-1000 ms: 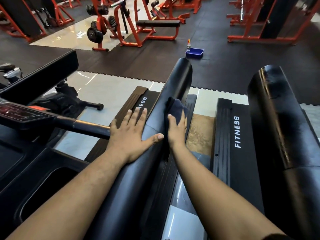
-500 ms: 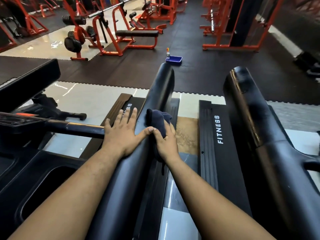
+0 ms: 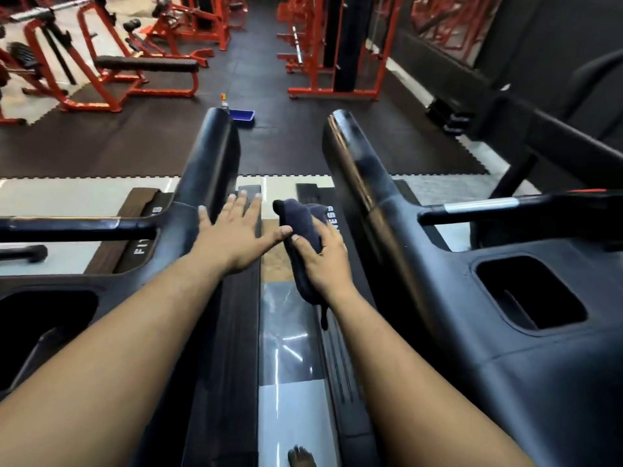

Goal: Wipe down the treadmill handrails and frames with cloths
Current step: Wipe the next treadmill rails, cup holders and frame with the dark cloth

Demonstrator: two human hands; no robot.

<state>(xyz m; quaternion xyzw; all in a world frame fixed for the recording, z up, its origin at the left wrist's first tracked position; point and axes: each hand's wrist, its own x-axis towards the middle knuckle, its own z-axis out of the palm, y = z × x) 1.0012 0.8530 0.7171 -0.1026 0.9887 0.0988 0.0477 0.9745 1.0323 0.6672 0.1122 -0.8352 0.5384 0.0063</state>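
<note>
Two glossy black padded treadmill handrails run forward side by side, the left handrail and the right handrail. The left hand lies between them with fingers spread flat, its grip holding nothing. The right hand grips a crumpled dark navy cloth, held in the gap between the rails.
</note>
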